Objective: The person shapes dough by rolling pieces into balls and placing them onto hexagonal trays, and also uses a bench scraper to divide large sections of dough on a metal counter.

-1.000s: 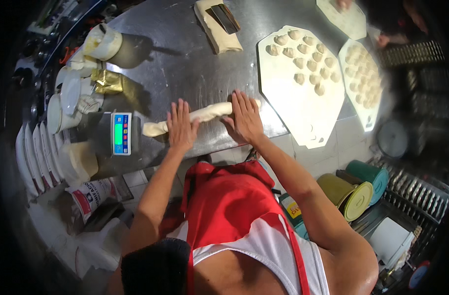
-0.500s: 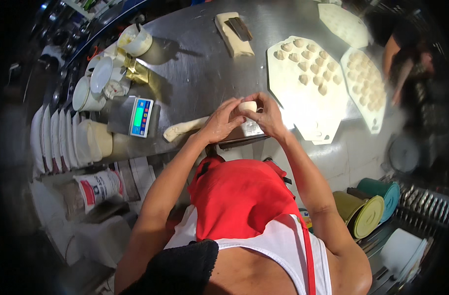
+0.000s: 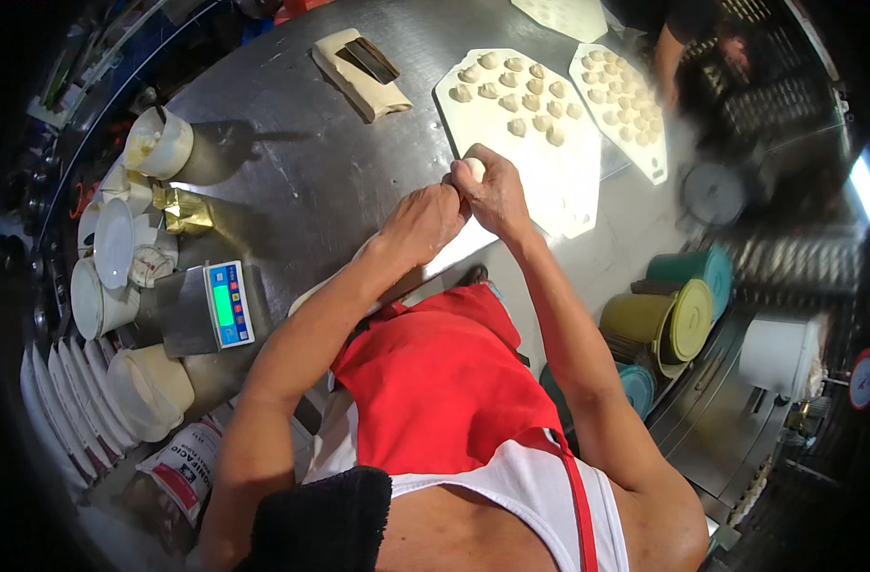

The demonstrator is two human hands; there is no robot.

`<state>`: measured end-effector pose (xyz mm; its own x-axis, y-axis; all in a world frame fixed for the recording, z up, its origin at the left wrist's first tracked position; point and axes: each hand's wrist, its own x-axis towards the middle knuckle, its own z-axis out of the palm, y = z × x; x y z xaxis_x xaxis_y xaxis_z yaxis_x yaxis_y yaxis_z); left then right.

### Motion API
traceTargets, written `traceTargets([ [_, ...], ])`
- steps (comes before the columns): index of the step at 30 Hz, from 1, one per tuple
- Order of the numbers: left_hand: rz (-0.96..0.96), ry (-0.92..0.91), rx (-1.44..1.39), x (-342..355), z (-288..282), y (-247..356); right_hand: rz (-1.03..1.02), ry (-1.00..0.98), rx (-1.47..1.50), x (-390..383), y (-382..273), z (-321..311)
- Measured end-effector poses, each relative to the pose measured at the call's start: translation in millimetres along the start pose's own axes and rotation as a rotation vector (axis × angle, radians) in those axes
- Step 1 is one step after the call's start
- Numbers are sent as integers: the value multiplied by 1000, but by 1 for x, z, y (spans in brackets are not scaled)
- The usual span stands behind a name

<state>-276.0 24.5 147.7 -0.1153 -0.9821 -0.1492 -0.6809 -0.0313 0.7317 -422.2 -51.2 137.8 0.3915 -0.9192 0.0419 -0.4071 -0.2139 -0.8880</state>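
right hand (image 3: 497,197): fingers curled around off-white dough ball (image 3: 475,170) | left hand (image 3: 424,224): knuckles up, grip hidden | small pale dough mounds (image 3: 517,126): spaced on white angular board (image 3: 549,176), likely against sticking

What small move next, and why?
Probably pinch off the small dough piece: it bulges from the right hand, the left hand is right up against that hand, and the white board has bare room beside its dough lumps.
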Motion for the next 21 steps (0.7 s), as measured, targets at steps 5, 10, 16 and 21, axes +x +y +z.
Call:
traceTargets([
  [5, -81, 176, -441, 70, 76, -125, -89, -143, 168, 11, -4, 43],
  [10, -360, 11, -158, 75, 39, -118, 0, -244, -28, 71, 34, 15],
  [16, -291, 211, -80, 35, 37, -145, -175, -34, -337, 165, 144, 10],
  [21, -517, 213, -647, 20, 27, -111, 14, -66, -160, 132, 112, 20],
])
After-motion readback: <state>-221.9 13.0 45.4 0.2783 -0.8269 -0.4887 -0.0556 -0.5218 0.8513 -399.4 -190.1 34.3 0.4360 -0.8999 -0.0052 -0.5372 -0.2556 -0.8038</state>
